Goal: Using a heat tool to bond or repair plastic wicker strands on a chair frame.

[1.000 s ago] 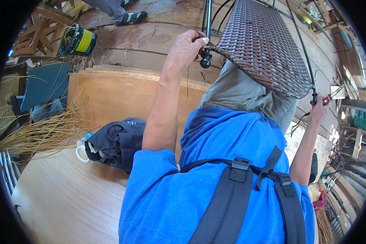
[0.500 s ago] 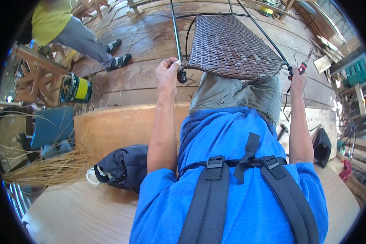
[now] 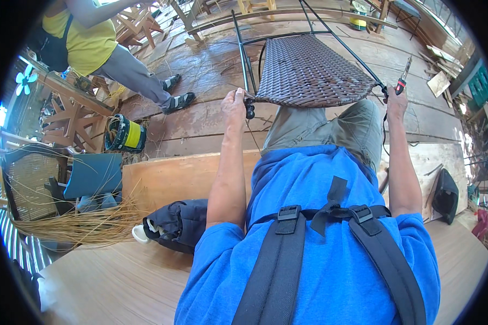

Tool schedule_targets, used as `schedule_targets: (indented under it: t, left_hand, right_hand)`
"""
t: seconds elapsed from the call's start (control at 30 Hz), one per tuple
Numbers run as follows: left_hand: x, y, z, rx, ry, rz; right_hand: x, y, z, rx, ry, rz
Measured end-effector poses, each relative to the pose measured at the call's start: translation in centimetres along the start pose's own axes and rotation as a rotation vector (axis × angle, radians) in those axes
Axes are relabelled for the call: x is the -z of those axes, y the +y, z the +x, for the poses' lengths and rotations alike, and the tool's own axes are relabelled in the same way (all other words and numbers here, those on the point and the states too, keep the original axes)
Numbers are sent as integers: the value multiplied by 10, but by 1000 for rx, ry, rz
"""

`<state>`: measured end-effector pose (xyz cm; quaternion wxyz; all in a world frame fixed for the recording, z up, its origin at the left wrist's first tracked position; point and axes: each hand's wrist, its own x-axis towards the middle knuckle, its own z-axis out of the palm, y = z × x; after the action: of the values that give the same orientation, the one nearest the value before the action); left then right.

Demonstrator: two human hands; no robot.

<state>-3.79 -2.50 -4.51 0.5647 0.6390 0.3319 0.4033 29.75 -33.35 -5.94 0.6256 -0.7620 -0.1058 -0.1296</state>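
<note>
A woven wicker chair seat (image 3: pixel 309 73) on a thin black metal frame (image 3: pixel 243 46) rests across the person's knees, its near edge running just above the grey trousers. The left hand (image 3: pixel 234 103) is clenched around the frame's near-left corner, by a small black foot cap. The right hand (image 3: pixel 396 103) grips the near-right corner and also holds red-handled pliers (image 3: pixel 402 76), tips pointing up. Beyond the seat lies open plank floor (image 3: pixel 200 65); a second person in a yellow shirt (image 3: pixel 87 43) stands well apart at upper left. A yellow-banded bucket (image 3: pixel 124 134), a bundle of rattan strands (image 3: pixel 81 225) and a dark bag (image 3: pixel 176 225) crowd the left side on the wooden bench (image 3: pixel 108 276).
</note>
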Motion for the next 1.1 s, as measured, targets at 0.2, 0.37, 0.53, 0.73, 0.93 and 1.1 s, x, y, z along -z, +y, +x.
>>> schedule_targets:
  t: [0.2, 0.37, 0.53, 0.73, 0.93, 1.1]
  left_hand:
    - [0, -8, 3, 69, 46, -163]
    - [8, 43, -19, 46, -62, 193]
    - [20, 65, -27, -74, -80, 786]
    - [10, 64, -12, -73, -252, 1003]
    - [-6, 73, 3, 95, -458, 1089]
    - [-2, 65, 0, 236, -305, 792]
  right_hand:
    - [0, -15, -8, -33, -23, 23]
    - [4, -16, -12, -21, -20, -15]
    - [6, -19, -17, -76, -55, 112]
    - [12, -15, -16, -115, -38, 175]
    - [5, -30, -29, -152, 22, 97]
    - [-3, -41, -32, -223, 81, 198]
